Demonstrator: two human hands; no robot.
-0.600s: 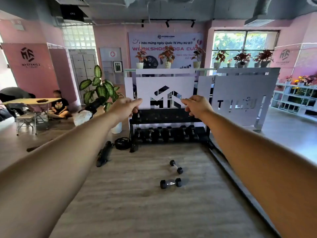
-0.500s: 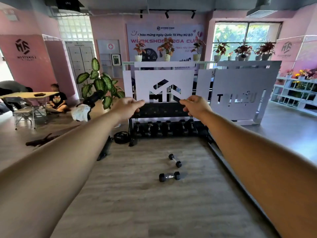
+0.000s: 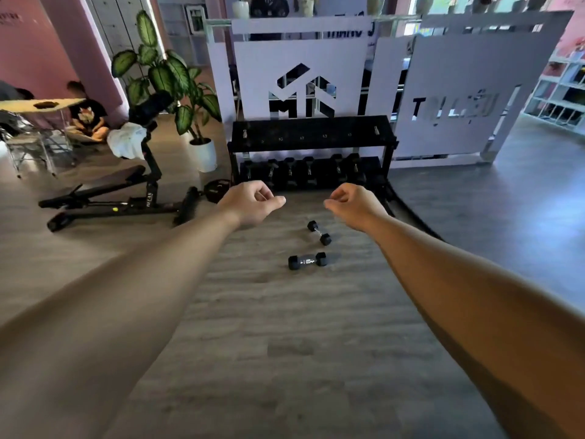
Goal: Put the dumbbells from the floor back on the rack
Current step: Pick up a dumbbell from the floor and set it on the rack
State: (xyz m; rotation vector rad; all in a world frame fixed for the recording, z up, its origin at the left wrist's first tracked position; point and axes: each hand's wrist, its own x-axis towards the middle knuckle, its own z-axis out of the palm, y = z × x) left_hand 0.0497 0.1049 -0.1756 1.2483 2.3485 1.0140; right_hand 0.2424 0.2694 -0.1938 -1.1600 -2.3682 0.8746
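Dumbbells are lying on the wood-look floor, two of them, both well short of the rack. Nearer dumbbell is lying crosswise; farther dumbbell is lying at a slant just behind it, apart but close. Left hand and right hand are both hanging in the air ahead of the body, fingers loosely curled inward, grasping nothing, neither touching a dumbbell.

Rack's top shelf is looking mostly bare, with only small bits of metal showing at each end; lower shelf is carrying a row of dark dumbbells, detail blurred.

Risks, as judged from here:
- Hex heads are sitting near each other; grabbing one carelessly is likely knocking the other and sending it skidding.
- Reaching down with both arms at once is risking a poor grip on a short handle, and a drop onto the floor or toes.
- Lower shelf is looking crowded; forcing a dumbbell into a narrow gap is risking pinched fingers or a neighbour getting shoved off.
- Weight bench and weight plate are lying left of the rack, a possible trip hazard if the approach is drifting that way.
- Weight markings on the rack are too small to read, so misplacing by size is possible.
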